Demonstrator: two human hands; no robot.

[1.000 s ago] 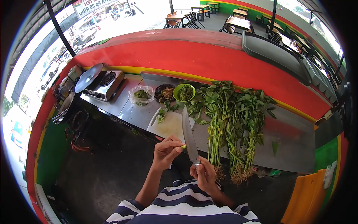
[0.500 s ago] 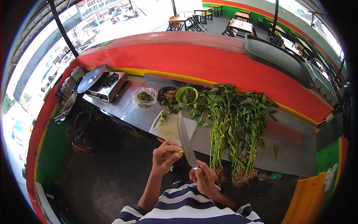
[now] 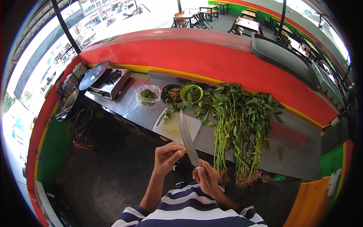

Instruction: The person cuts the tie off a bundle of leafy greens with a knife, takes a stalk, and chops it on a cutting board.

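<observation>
My right hand (image 3: 206, 177) is wrapped round the handle of a large kitchen knife (image 3: 188, 139), its blade pointing up and away from me. My left hand (image 3: 166, 157) pinches a small green piece of vegetable (image 3: 184, 150) close against the blade; most of the piece is hidden by the fingers. Beyond the hands lies a white cutting board (image 3: 172, 130) with a sprig of greens (image 3: 167, 116) near its upper left corner. To the right, long bundles of leafy greens (image 3: 236, 132) with roots hang over the counter's front edge.
Behind the board stand a green bowl of chopped greens (image 3: 192, 93), a dark dish with brown roots (image 3: 172, 93) and a plastic bag of greens (image 3: 147, 94). A gas stove (image 3: 111, 83) sits at the steel counter's left end. A red wall (image 3: 170, 55) borders the back.
The camera view has shifted slightly. My left thumb and fingers have moved a little with the green piece, which now shows less. The knife stays in my right hand.
</observation>
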